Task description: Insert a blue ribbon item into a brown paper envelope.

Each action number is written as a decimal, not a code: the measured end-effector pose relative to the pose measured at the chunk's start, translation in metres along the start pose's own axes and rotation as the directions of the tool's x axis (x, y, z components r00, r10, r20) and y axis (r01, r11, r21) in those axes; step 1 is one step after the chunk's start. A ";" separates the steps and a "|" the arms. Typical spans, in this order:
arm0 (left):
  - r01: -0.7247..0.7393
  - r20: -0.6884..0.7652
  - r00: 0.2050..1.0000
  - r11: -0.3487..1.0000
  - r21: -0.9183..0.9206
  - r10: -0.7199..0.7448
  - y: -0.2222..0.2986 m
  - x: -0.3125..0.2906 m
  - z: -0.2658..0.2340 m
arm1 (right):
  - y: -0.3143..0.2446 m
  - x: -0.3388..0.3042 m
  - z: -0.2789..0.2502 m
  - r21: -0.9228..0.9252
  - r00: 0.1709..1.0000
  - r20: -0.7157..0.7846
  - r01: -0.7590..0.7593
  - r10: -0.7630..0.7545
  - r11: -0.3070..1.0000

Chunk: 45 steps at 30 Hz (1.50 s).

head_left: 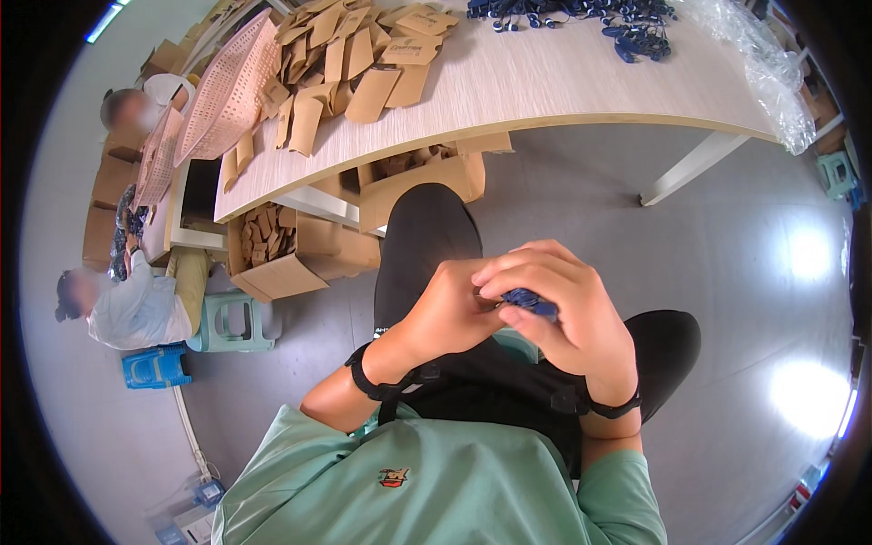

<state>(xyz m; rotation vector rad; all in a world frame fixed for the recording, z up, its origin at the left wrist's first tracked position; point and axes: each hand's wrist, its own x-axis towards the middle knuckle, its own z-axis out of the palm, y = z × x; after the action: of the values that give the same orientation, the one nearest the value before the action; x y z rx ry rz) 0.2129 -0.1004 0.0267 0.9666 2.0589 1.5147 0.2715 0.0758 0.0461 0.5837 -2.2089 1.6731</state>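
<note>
Both my hands meet above my lap, closed around a small dark blue bundle of earphone cable. My left hand is closed at the bundle's left end, and its fingertips are mostly hidden. My right hand curls over from the right, thumb below and fingers above, gripping the bundle. Part of the blue cord shows between the right thumb and fingers. On the far side of the table lies a pile of similar dark blue earphones, some with pale earbud ends showing.
Flat brown cardboard sleeves heap beside a pink basket. Clear plastic wrap hangs over the table's right end. Cardboard boxes stand below. Left, two people sit near a green stool and a blue stool.
</note>
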 end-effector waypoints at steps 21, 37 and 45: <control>0.206 0.163 0.973 0.936 -0.287 -0.164 0.007 0.000 -0.003 | 0.002 0.003 0.007 0.458 0.939 -0.022 -0.295 0.343 0.838; 0.183 0.280 0.958 0.890 -0.418 -0.065 0.017 0.010 -0.018 | 0.007 0.001 0.003 0.375 0.978 -0.011 -0.191 0.210 0.907; 0.073 0.341 0.940 0.963 -0.259 0.021 -0.004 0.016 -0.021 | 0.005 0.007 0.006 0.292 0.941 0.039 -0.333 0.336 0.897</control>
<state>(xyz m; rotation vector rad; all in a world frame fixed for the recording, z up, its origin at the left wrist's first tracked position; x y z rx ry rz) 0.1866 -0.1033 0.0313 1.0074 1.5733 1.4467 0.2634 0.0700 0.0437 0.2636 -2.1586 2.1988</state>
